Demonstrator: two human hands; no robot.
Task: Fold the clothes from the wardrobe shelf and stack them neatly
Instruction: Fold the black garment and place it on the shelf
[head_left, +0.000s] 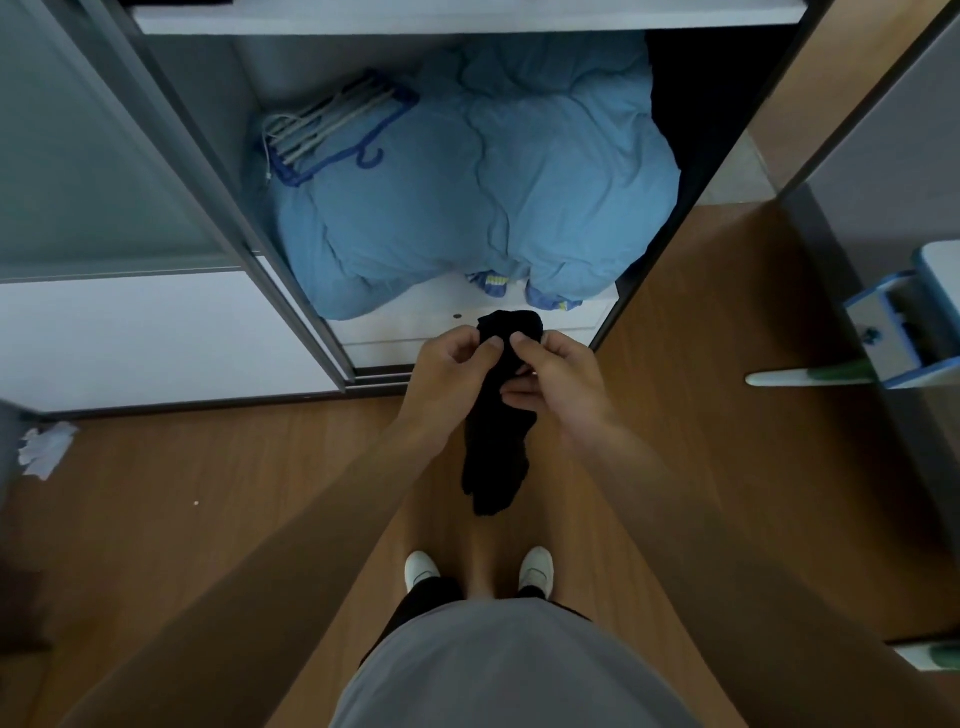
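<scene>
- Holding a small black garment (496, 457) up in mid-frame, both hands pinch its upper part. The left hand (454, 364) grips it between thumb and curled fingers. The right hand (553, 376) does the same just beside it, the thumbs nearly meeting over the cloth.
- The garment's top pokes up above the thumbs, and the rest hangs limp between the forearms, clear of the floor (208, 493), in front of the open wardrobe (467, 18). It is dark and narrow, but I cannot tell what kind of piece it is.
- Behind it, in the upper middle of the frame, a bulky blue quilt (493, 182) fills the wardrobe's lower compartment. A bundle of hangers (332, 124) lies on the quilt's upper left.
- The step in hand looks to me like sorting out the piece's edges before folding. No tidy fold shows yet, and no stack of folded clothes is in view.
- The next move likely calls for drawing the hands apart to pull the cloth flat, finding matching corners, then doubling it over evenly. Dark, soft fabric hides its seams, so the grip belongs at the edge, not bunched in the middle.
- A flat spot to set it down is also needed. The white wardrobe base (441, 317) just beyond the hands seems nearest.
</scene>
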